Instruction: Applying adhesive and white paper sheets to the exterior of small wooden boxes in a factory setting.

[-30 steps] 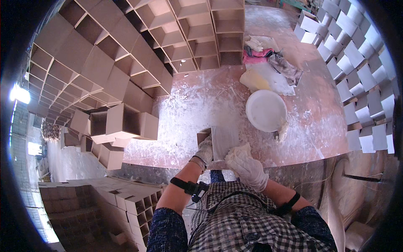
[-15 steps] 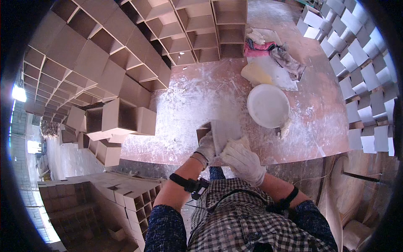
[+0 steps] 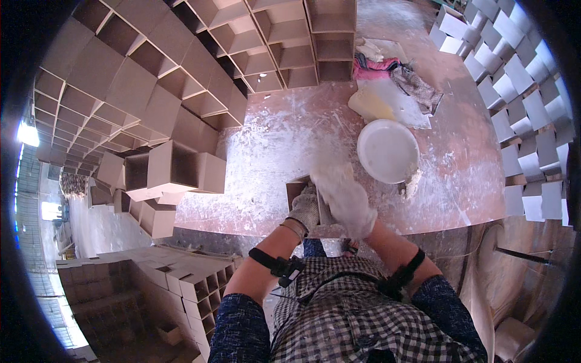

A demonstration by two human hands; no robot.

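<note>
Rust-red under streaks of white powder: found the bench [image 3: 460,181] filling the middle of the view. Saw, across its far left half, a large honeycomb of brown board cells [image 3: 181,66], open-fronted and stacked well back from the near edge. Noted a second bank of paler cells [image 3: 514,78] curving down the right side, apart from the bench top. Found a loose cluster of brown boxes [image 3: 172,172] at the bench's left edge, well to the left of both hands. Saw a round white basin [image 3: 387,150] on the bench, ahead of the hands and to their right, near but not touching. Beyond it, found a heap of cloths [image 3: 393,72], pink and grey, with a pale sheet beside them.

Found the small brown box [image 3: 295,192] at the very near edge of the bench, straight ahead of the body, open side up, long axis running away from the person. Saw the left hand [image 3: 305,209], gloved, closed around the box's near right wall, fingers curled over the rim. Saw the right hand [image 3: 346,198], gloved and dusted white, laid just right of the box and reaching past it toward the basin. Blurred with motion, so could not tell how far open, nor whether gripping anything. Judged the left hand the nearer to the box, already on it; placed the right hand between box and basin.
</note>
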